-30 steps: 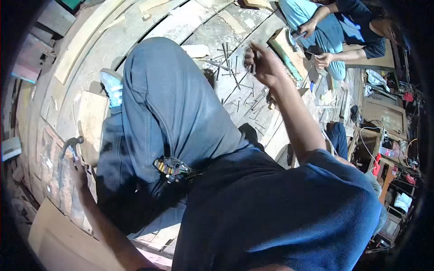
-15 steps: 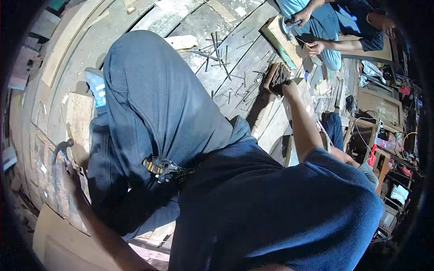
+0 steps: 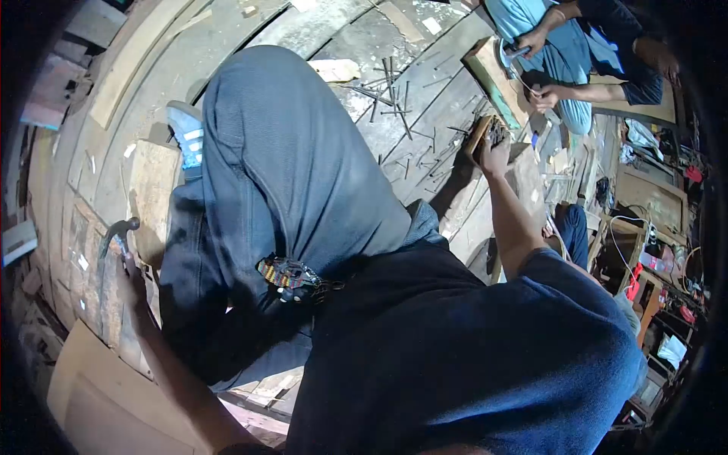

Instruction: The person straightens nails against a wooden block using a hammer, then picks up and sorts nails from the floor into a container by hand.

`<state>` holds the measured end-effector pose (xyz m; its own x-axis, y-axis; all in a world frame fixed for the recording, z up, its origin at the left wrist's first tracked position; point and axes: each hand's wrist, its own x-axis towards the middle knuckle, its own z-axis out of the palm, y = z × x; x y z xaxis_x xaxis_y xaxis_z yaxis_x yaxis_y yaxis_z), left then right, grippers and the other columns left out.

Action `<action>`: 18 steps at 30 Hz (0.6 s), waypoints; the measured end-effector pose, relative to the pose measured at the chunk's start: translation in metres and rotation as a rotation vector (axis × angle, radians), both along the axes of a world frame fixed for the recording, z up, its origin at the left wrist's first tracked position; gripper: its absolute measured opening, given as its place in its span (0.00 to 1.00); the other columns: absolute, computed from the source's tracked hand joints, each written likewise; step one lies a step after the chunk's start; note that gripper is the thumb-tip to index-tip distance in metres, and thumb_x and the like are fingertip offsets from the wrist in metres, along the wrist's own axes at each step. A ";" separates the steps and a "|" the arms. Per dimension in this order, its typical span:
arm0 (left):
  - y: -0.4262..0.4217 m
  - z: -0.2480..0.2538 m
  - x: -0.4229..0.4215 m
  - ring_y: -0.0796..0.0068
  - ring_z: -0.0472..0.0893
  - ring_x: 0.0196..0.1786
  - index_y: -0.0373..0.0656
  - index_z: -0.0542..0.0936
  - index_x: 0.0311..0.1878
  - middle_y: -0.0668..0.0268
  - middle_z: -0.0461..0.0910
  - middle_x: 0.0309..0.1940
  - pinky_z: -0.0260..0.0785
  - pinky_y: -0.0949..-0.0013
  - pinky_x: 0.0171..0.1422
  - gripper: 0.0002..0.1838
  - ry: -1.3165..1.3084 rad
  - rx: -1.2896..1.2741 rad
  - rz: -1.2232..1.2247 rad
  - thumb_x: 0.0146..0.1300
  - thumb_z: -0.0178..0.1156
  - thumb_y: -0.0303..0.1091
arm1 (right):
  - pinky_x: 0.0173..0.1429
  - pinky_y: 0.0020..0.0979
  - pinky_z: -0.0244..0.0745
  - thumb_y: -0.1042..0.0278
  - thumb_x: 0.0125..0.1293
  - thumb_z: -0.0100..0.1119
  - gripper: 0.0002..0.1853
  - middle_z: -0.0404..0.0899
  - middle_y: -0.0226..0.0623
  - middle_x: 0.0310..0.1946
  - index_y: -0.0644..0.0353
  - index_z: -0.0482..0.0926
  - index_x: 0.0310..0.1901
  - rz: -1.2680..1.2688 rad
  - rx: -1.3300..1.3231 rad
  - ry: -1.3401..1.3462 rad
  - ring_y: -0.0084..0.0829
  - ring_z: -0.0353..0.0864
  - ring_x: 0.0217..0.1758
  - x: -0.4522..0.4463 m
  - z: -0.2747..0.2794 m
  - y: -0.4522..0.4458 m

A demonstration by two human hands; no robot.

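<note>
My left hand [image 3: 130, 277] is closed round a claw hammer [image 3: 125, 226] at the left, beside my bent leg. Over at the right, my right hand [image 3: 494, 158] reaches into a small wooden box [image 3: 476, 138] that holds nails. Its fingers are bent down among the nails, and their tips are partly hidden. Loose long nails [image 3: 394, 98] lie scattered on the plank floor to the left of the box.
A co-worker's hands [image 3: 544, 98] work at a wooden block [image 3: 489, 72] at the upper right. A wood offcut [image 3: 154, 178] lies by my shoe [image 3: 184, 136]. Cluttered shelves [image 3: 660, 258] stand at the far right, and a pale board [image 3: 114, 394] lies lower left.
The whole view has shifted slightly right and down. My right hand has moved further over the box, covering more of the nails. My left hand still holds the hammer.
</note>
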<state>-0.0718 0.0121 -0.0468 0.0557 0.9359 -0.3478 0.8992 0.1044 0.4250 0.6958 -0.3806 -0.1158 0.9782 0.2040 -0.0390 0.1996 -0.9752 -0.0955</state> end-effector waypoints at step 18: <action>-0.010 0.007 0.018 0.69 0.72 0.23 0.37 0.73 0.44 0.58 0.70 0.21 0.64 0.64 0.29 0.19 -0.158 0.087 0.078 0.69 0.45 0.46 | 0.70 0.54 0.45 0.37 0.55 0.57 0.49 0.52 0.64 0.66 0.67 0.52 0.67 0.659 0.119 0.063 0.56 0.50 0.71 -0.114 -0.003 0.182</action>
